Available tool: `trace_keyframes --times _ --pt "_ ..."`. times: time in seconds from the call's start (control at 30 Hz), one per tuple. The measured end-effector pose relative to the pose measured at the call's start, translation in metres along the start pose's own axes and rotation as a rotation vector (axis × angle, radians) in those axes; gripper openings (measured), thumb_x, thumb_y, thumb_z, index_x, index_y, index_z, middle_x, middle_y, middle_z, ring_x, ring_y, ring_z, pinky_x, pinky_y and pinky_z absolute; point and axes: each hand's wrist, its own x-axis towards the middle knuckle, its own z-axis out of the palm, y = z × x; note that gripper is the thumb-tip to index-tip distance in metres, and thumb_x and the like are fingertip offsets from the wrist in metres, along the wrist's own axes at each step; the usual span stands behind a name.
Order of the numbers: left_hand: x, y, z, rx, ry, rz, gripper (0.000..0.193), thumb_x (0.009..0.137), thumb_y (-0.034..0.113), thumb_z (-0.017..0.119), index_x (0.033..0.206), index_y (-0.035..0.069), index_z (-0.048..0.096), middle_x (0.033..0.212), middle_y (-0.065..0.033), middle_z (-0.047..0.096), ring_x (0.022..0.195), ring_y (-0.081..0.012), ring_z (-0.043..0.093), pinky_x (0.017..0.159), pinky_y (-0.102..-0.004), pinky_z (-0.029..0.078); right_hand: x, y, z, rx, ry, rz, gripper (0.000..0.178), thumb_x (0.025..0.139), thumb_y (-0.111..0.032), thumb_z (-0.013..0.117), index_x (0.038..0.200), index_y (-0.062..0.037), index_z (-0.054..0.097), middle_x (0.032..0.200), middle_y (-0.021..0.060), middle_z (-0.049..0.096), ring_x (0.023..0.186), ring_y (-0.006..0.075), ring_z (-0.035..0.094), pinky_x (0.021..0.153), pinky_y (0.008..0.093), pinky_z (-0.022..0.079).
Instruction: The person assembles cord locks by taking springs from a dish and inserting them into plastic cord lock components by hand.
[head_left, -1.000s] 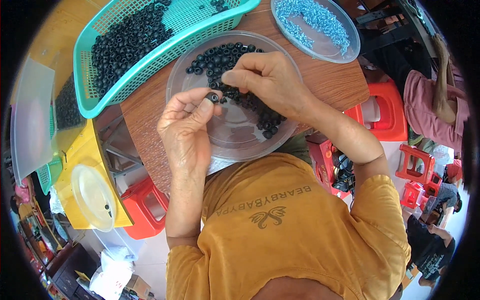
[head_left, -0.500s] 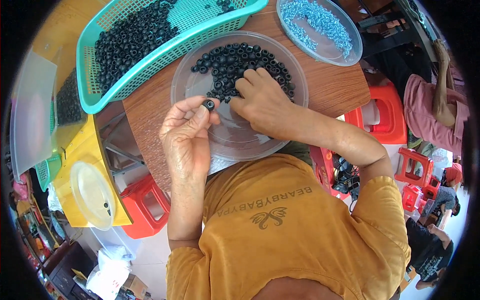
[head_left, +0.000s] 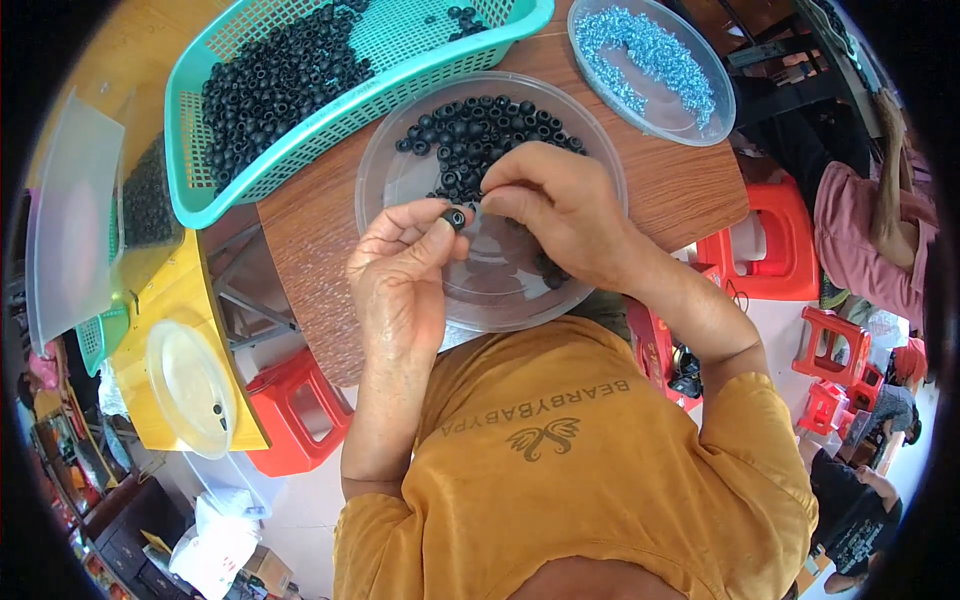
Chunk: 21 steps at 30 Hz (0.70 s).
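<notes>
Pinching a small black bead (head_left: 456,218), the left hand (head_left: 400,285) has its palm turned partly up, with thumb and fingers on either side. The bead is above the round clear tray (head_left: 500,295), its hole showing. Just beside it, the right hand (head_left: 575,205) bends down, back up. Its fingers are near its thumb, but I cannot tell if they hold anything. That hand hides some black beads (head_left: 475,125). The green basket (head_left: 300,150) is cut off at the top.
</notes>
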Motion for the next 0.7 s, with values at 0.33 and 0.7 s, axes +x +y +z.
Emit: trace_keyframes --times 0.33,0.7 --pt "0.000 -0.007 0.009 -0.001 0.008 -0.012 0.016 0.080 -0.007 0.062 0.096 -0.006 0.060 0.088 -0.0118 0.065 0.076 -0.0183 0.061 0.070 -0.0287 0.049 0.002 -0.005 -0.001 -0.103 0.093 -0.353 0.021 0.070 -0.004 0.072 0.089 -0.0024 0.063 0.079 0.0075 0.060 0.066 0.0208 0.055 0.056 0.0296 0.043" --pt "-0.001 -0.012 0.008 -0.029 -0.004 0.006 0.016 0.080 -0.007 0.062 0.096 -0.005 0.060 0.088 -0.0118 0.065 0.072 -0.0191 0.061 0.070 -0.0294 0.050 -0.008 -0.012 -0.001 0.350 0.075 0.070 0.016 0.073 0.002 0.066 0.089 -0.0013 0.064 0.074 0.0060 0.062 0.068 0.0147 0.061 0.059 0.0258 0.048"
